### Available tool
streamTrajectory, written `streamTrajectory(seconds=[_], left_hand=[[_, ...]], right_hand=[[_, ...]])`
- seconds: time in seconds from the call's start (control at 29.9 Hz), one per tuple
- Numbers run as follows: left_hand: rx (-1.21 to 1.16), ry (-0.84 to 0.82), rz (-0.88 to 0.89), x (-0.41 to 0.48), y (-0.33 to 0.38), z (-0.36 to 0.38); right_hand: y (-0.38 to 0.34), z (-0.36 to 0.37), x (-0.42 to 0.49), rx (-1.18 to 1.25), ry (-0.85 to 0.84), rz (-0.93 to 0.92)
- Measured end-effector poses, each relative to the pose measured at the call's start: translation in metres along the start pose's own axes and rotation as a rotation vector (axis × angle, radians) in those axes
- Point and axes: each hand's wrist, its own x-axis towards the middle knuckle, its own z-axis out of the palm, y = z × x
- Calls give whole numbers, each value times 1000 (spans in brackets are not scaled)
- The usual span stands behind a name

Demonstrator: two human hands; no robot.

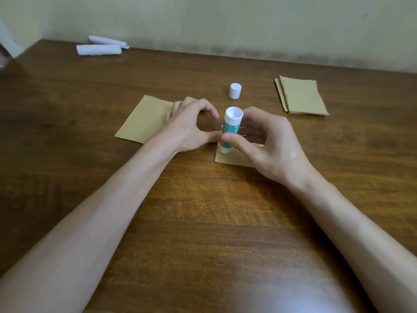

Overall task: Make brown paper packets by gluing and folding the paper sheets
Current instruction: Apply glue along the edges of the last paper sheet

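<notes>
The dark brown wooden table lies bare in front, crossed only by two forearms. Past them, the right hand pinches a white glue stick with a green label between thumb and curled fingers. The stick is uncapped and stands almost upright, its base on a flat tan-brown paper sheet. The left hand arches loosely and grips nothing, with its fingertips down on a flat tan-brown paper piece and its thumb just beside the stick. Whether the two brown areas join under the hands cannot be told.

Farther on, the small white cylindrical cap stands alone. A squared stack of brown paper sheets lies well apart to the right. Two folded white paper bundles rest at the far left edge, near the pale wall.
</notes>
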Motion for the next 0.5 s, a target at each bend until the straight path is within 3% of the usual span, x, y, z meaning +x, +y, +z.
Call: streamTrajectory(seconds=[0.2, 0.5], left_hand=[[5, -10, -6, -1, 1, -2], [-38, 0, -4, -2, -1, -1]], right_hand=[[-4, 4, 4, -48, 58, 27], [-5, -12, 6, -53, -205, -45]])
